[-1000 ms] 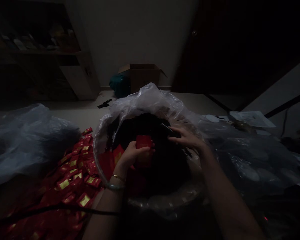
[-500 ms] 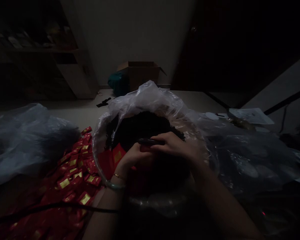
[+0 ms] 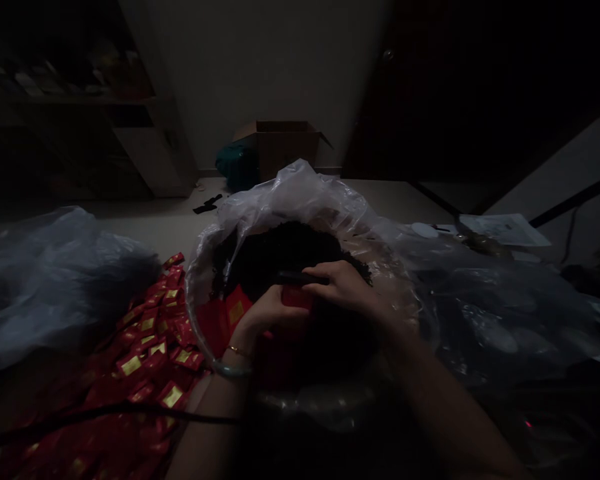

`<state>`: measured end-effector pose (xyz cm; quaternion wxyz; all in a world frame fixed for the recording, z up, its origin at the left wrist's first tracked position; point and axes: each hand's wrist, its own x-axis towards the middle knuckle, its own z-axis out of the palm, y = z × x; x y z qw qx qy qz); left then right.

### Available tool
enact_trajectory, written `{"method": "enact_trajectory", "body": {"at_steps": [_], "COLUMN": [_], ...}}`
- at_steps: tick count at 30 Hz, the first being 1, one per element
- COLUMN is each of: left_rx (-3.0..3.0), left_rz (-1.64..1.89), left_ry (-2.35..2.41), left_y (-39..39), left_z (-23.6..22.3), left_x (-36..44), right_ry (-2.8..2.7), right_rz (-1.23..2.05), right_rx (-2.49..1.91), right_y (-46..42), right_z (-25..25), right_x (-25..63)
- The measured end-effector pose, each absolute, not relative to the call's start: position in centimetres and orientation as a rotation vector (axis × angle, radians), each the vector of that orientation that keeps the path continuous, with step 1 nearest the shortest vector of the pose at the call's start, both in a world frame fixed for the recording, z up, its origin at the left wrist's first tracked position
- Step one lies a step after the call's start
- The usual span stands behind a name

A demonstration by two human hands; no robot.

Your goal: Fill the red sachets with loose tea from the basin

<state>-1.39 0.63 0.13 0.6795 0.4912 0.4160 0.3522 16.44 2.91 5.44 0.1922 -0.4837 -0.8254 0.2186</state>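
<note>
Left hand (image 3: 275, 310): centre of the frame, thumb and fingers closed on a red packet (image 3: 296, 298); a gold-toned bracelet (image 3: 239, 351) and a pale green bangle (image 3: 233, 371) at the wrist.

Right hand (image 3: 344, 285): just right of centre, fingers gripping a dark, flat tool (image 3: 291, 277), which lies across the upper end of the red packet; its exact kind is too dark to tell.

Round container (image 3: 190, 300): middle of the frame, below both hands, lined with clear plastic sheeting (image 3: 300, 190) bunched high at the far rim. Contents: dark, loose, leafy material (image 3: 290, 243); at its left side, flat red pouches (image 3: 235, 312), one with a gold panel.

Small red sachets with gold labels (image 3: 153, 350): a heap, lower left, outside the container. A black cord (image 3: 110, 410) crosses in front.

Translucent plastic bag (image 3: 55, 280): left edge, beside the heap. Further clear plastic (image 3: 490, 320): right side, with a white disc (image 3: 424, 230) near its far edge.

Open cardboard box (image 3: 286, 150): upper centre, against the wall; teal bag (image 3: 237, 167) touching its left side. Black scrap (image 3: 207, 204): on the pale floor, left of the plastic sheeting.

Shelving unit (image 3: 80, 101): upper left. Dark door (image 3: 445, 100): upper right, round knob.
</note>
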Motion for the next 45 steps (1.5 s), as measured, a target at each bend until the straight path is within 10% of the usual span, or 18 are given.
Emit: {"method": "enact_trajectory", "body": {"at_steps": [45], "left_rx": [1.039], "left_rz": [0.807], "left_ry": [0.942], "left_y": [0.4], "left_z": [0.7], "left_x": [-1.2], "right_ry": [-2.150], "right_rz": [0.866], "right_rx": [-1.371], "right_y": [2.6], "right_z": [6.9], "right_x": [16.9]}}
